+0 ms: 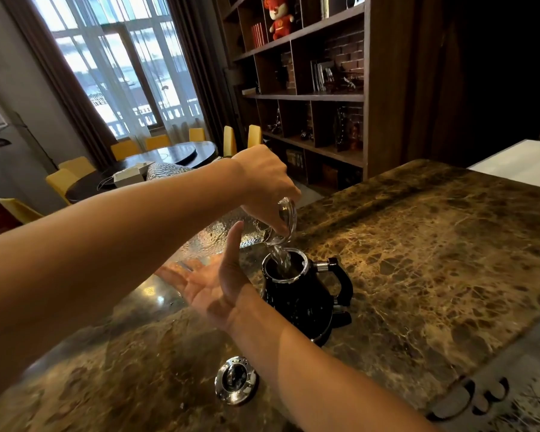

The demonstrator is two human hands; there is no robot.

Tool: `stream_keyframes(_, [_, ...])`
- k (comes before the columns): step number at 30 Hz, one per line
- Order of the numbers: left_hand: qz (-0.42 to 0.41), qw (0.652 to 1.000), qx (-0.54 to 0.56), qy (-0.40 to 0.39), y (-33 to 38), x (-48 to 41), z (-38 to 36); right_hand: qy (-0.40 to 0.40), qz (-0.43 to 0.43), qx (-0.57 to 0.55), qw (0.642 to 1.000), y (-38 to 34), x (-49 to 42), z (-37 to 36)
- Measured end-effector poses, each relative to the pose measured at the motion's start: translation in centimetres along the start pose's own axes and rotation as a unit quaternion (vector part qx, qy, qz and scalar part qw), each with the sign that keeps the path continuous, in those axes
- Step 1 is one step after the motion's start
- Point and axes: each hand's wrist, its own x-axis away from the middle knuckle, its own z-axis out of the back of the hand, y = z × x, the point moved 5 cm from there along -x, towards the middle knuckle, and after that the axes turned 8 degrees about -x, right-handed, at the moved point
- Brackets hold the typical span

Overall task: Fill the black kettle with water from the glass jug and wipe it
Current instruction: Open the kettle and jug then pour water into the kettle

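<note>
Brown marble counter [434, 244] w/ black kettle [300, 300] upright mid-top, chrome lid [236, 380] flat nearer front edge, apart.

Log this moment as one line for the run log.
left hand: grips tilted glass jug near mouth | right hand: open, under jug | black kettle: uncovered, water streaming in | lid: on countertop

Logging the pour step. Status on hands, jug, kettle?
Left hand grips tilted glass jug at its neck; right hand open, under the jug. Water streaming into open black kettle. Lid lies on counter, nothing blocking.
</note>
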Motion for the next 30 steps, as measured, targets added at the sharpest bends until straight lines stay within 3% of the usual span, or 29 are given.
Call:
stream_keyframes(19, [0.005,0.999,-0.036,0.018,-0.7,0.0,1.5,-0.079,0.017,-0.084,0.993,-0.3,1.0,-3.4])
stream_keyframes(30, [0.005,0.999,-0.049,0.009,-1.2,0.2,2.2,-0.119,0.042,-0.074,0.989,-0.4,1.3,-4.9])
